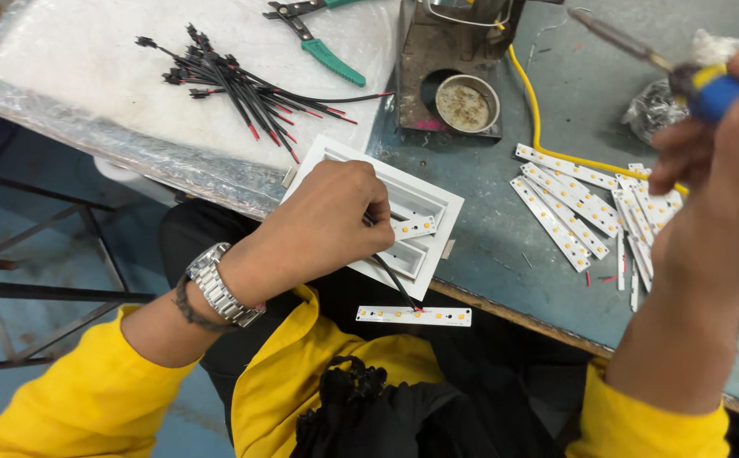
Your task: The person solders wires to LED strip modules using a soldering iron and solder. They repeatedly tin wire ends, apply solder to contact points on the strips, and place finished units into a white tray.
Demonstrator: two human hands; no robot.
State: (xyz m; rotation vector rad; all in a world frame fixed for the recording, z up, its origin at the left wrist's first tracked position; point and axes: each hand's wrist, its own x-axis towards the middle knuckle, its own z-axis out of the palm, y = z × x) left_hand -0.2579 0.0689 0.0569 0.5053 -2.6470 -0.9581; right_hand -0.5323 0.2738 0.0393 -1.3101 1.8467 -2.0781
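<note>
Pinching a thin black wire (391,276) between closed fingertips, the left hand (323,225) is held over a white rectangular tray (433,203) at the near edge of the grey-blue bench (488,229). The wire runs down and to the right from the grip, and its red-tipped end meets a white LED strip (414,315) that hangs just past the bench edge, over the lap. The strip's long axis lies left to right, almost square to the wire. The left hand is clearly the nearer one to it.

The right hand (722,170) is raised well apart at the right, closed around the blue-and-yellow handle of a soldering iron (641,53), whose shaft points up and to the left. A yellow cable (532,110) trails from it across the bench.

Beneath that hand a heap of similar LED strips (577,208) is fanned out. A bundle of black wires (234,89) with red ends lies on a white plastic-wrapped sheet (72,59), green-handled pliers (323,47) beyond it. A round tin (466,103) sits in a metal stand (450,51). A crumpled clear bag (662,106) lies at the far right.
</note>
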